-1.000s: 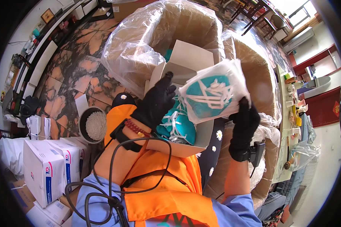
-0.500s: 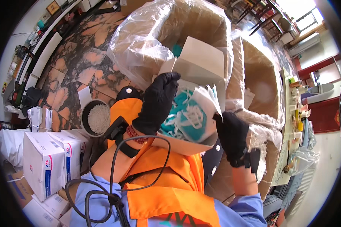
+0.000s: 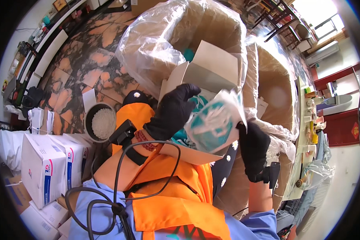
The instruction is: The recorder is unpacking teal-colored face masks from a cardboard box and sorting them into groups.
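The flat, translucent, teal-and-white plastic bag (image 3: 214,121) between the black-gloved left hand (image 3: 173,113), half-curled, hold unclear, and the black-gloved right hand (image 3: 253,149) pinching its edge looks light, floppy, and best held there.

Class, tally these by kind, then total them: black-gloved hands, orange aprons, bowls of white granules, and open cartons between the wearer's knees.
Black-gloved hands: 2
Orange apron: 1
Granule bowl: 1
Open carton: 1
Total: 5
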{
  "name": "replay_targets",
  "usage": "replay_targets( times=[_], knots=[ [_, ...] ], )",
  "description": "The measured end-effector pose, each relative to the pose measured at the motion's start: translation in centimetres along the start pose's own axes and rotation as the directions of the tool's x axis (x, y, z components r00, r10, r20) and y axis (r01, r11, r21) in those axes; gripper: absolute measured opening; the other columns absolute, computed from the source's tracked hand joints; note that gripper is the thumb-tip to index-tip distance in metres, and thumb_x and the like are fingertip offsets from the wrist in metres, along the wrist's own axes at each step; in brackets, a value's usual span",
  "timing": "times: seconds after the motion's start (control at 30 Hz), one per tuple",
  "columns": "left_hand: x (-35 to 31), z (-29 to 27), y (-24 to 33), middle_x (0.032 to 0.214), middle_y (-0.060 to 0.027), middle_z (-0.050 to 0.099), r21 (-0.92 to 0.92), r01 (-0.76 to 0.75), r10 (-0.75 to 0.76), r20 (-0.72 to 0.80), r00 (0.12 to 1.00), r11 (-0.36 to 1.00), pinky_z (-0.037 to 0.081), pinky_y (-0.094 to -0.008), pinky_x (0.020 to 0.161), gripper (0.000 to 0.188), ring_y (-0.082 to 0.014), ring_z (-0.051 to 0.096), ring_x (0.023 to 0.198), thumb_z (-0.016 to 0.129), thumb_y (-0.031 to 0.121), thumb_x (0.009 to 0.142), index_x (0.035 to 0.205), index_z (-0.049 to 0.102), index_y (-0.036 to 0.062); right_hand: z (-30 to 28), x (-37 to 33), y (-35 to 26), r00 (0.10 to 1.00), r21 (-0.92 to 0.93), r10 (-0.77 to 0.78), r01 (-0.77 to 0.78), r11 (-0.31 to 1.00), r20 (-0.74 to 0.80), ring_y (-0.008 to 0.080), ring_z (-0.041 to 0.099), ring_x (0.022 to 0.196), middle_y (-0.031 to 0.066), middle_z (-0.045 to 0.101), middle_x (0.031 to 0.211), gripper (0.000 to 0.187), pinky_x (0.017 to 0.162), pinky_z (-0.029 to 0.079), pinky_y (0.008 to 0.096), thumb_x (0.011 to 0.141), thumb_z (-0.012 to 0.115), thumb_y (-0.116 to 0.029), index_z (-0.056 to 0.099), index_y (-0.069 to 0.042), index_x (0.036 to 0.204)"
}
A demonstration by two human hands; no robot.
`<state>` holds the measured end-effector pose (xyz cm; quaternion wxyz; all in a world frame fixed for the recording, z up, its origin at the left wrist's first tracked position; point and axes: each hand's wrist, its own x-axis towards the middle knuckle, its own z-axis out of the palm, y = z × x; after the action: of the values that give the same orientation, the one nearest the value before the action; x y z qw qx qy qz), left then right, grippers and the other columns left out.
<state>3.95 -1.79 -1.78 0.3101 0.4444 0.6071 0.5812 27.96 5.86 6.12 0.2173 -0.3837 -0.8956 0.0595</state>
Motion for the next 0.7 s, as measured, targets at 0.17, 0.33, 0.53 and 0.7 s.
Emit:
replay_targets(
  times=[0.17, 0.33, 0.53, 0.7],
  knots=[
    [-0.1, 0.5, 0.7, 0.115, -0.014, 0.068, 0.134, -0.022, -0.002, 0.176, 0.984, 0.991, 0.049, -0.0361, 0.096, 0.052, -0.0229, 0.065, 0.108, 0.068, 0.004, 0.081, 0.131, 0.054, 0.0012, -1.0, -0.5, 0.5, 0.982, 0.099, 0.158, -0.149, 0.984, -0.099, 0.0306, 0.062, 0.061, 0.0154, 0.063, 0.072, 0.016, 0.057, 0.047, 0.036, 0.092, 0.067, -0.016, 0.067, -0.002, 0.086],
    [0.0, 1.1, 2.6, 0.105, -0.0133, 0.069, 0.251, 0.144, -0.212, 0.268, 0.94, 0.957, 0.051, -0.0346, 0.087, 0.044, -0.0222, 0.066, 0.097, 0.072, 0.01, 0.081, 0.122, 0.06, 0.0013, -0.7, -0.6, 1.7, 0.947, 0.311, 0.292, -0.241, 0.92, -0.131, 0.0188, 0.059, 0.058, 0.0097, 0.064, 0.07, 0.021, 0.057, 0.046, 0.0331, 0.098, 0.061, -0.018, 0.067, 0.0, 0.089],
    [0.4, 1.2, 0.5, 0.107, -0.0074, 0.068, -0.228, 0.159, -0.088, 0.291, 0.953, 0.961, 0.053, -0.0293, 0.082, 0.038, -0.0143, 0.065, 0.094, 0.068, 0.001, 0.085, 0.121, 0.058, 0.0041, -0.2, -0.5, 2.7, 0.835, 0.369, 0.55, -0.512, 0.776, 0.0, 0.0089, 0.056, 0.055, 0.0054, 0.058, 0.064, 0.028, 0.051, 0.044, 0.0306, 0.099, 0.059, -0.024, 0.067, 0.001, 0.09],
    [0.0, 2.0, 1.9, 0.107, -0.006, 0.066, -0.455, 0.363, -0.219, 0.338, 0.915, 0.813, 0.054, -0.0247, 0.075, 0.044, -0.0099, 0.064, 0.092, 0.066, 0.004, 0.088, 0.129, 0.05, 0.0054, 2.0, -1.1, 2.8, 0.781, 0.691, 0.619, -0.489, 0.533, 0.075, 0.0067, 0.054, 0.055, 0.0008, 0.061, 0.067, 0.029, 0.048, 0.043, 0.0277, 0.099, 0.06, -0.023, 0.069, 0.004, 0.099]
  ],
)
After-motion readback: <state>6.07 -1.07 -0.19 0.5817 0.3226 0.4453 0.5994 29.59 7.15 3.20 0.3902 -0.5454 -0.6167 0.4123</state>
